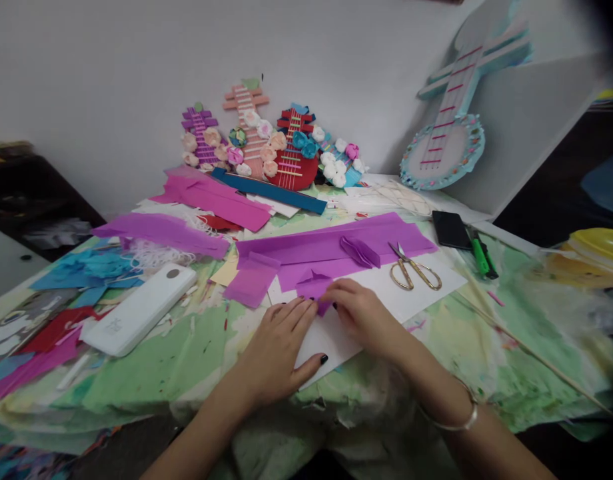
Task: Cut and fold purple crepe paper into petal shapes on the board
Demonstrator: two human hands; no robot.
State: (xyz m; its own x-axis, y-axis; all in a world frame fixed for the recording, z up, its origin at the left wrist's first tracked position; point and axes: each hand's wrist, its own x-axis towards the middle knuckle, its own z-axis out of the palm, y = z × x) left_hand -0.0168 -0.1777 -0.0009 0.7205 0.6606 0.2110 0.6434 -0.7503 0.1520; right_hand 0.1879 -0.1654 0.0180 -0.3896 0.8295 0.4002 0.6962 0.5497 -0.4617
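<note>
A small piece of purple paper lies on a white sheet in front of me, one edge of it sticking up. My left hand lies flat with its fingertips on the near edge of that piece. Thumb and fingers of my right hand pinch its right side. Behind it stretches a long purple paper strip, with a folded purple paper piece on it. Gold-handled scissors rest to the right, blades slightly apart. A purple paper square lies left of my hands.
Decorated cardboard instruments lean on the wall, and a larger one stands right. A white power bank and coloured paper lie left. A black flat object, a green cutter and a thin stick lie right.
</note>
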